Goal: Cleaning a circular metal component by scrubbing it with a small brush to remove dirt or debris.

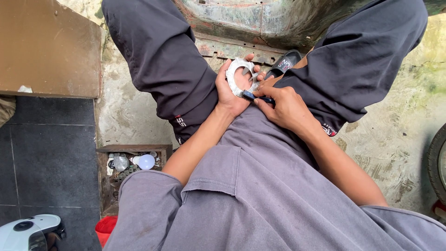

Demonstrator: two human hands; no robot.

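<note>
Floor (399, 125): bare, stained concrete, with dark tiles at the left; a person is seen seated, knees spread.
Wooden box (132, 153): set on the floor by the left leg, with light bulbs (145, 161) and small parts inside.
Helmet (28, 232): white, at the lower left corner.
Sandal (284, 62): black, just beyond the hands.
Metal ring (239, 74): toothed, silvery, held upright between the knees, its open centre faced toward the camera.
Left hand (230, 93): clenched on the ring's lower left rim, thumb laid across it.
Right hand (288, 109): closed on a small dark blue-tipped tool (258, 97), long axis pointed left.
Key relation: tool tip is met at the ring's lower edge, directly left of the right hand; both hands touching there.
</note>
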